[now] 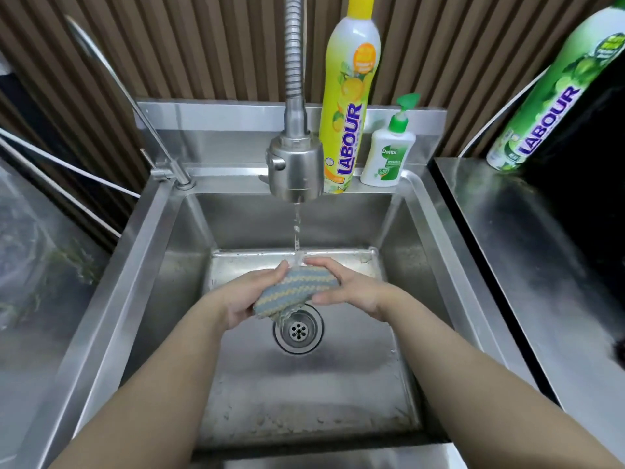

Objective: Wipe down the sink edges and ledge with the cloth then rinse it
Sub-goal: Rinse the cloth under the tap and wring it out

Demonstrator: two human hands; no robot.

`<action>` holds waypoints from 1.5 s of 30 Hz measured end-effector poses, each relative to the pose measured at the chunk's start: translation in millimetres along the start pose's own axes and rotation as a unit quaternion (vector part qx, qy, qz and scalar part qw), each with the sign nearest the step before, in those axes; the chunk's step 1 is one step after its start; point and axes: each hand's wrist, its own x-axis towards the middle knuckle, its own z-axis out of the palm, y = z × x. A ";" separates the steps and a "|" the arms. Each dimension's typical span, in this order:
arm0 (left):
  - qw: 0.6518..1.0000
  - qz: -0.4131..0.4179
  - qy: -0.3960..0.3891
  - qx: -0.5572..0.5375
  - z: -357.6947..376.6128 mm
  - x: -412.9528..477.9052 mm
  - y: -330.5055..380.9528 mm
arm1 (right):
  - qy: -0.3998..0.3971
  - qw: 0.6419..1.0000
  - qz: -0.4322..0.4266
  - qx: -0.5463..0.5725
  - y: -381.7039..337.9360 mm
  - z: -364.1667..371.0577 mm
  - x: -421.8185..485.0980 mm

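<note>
Both hands, left (245, 296) and right (351, 292), squeeze the striped cloth (296, 289) under running water from the tap (296, 170), over the sink (389, 231) drain (298, 330).

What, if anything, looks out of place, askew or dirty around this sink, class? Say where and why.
The green Labour bottle on the right counter looks tilted, though the wide lens may exaggerate that. Speckled residue dots the sink floor near its front wall. Nothing else stands out.

"LABOUR": yellow bottle (348, 106), green bottle (554, 93); "Dettol": pump bottle (387, 157).
</note>
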 end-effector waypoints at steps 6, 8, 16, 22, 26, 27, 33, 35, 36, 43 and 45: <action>0.999 -0.005 0.022 0.048 -4.5 -6.2 -5.0 | -0.003 0.981 0.000 -0.194 -13.7 16.5 12.0; 0.998 0.015 0.059 0.033 -4.5 -6.4 -0.7 | 0.008 0.986 -0.027 -0.165 -18.0 21.4 14.4; 0.988 0.090 0.125 0.002 2.2 -17.1 5.6 | 0.087 0.992 0.009 -0.089 -11.3 28.7 13.7; 0.967 0.197 0.110 -0.115 15.5 -18.2 -12.3 | 0.004 0.995 0.043 0.085 -20.4 23.8 5.0; 0.942 0.166 0.261 -0.127 25.5 -3.3 -0.6 | 0.082 0.996 -0.035 -0.031 -24.1 33.4 10.2; 0.941 0.147 0.277 -0.126 26.5 -0.4 3.6 | 0.106 0.988 -0.061 -0.089 -24.6 35.1 11.3; 0.961 -0.039 0.269 -0.056 19.9 13.8 18.9 | 0.143 0.860 -0.125 -0.473 -26.2 37.8 12.5; 0.968 -0.065 0.240 -0.026 19.4 13.9 18.2 | 0.143 0.830 -0.130 -0.523 -22.0 38.3 13.9; 0.970 -0.060 0.233 -0.029 18.9 12.6 16.9 | 0.148 0.841 -0.125 -0.506 -21.0 38.8 13.4; 0.929 0.174 0.060 -0.323 4.4 -18.7 -9.3 | -0.003 0.977 0.051 0.208 -13.0 22.7 6.5; 0.935 0.222 0.035 -0.274 6.7 -16.1 -17.1 | -0.076 0.973 0.086 0.201 -16.0 18.1 5.6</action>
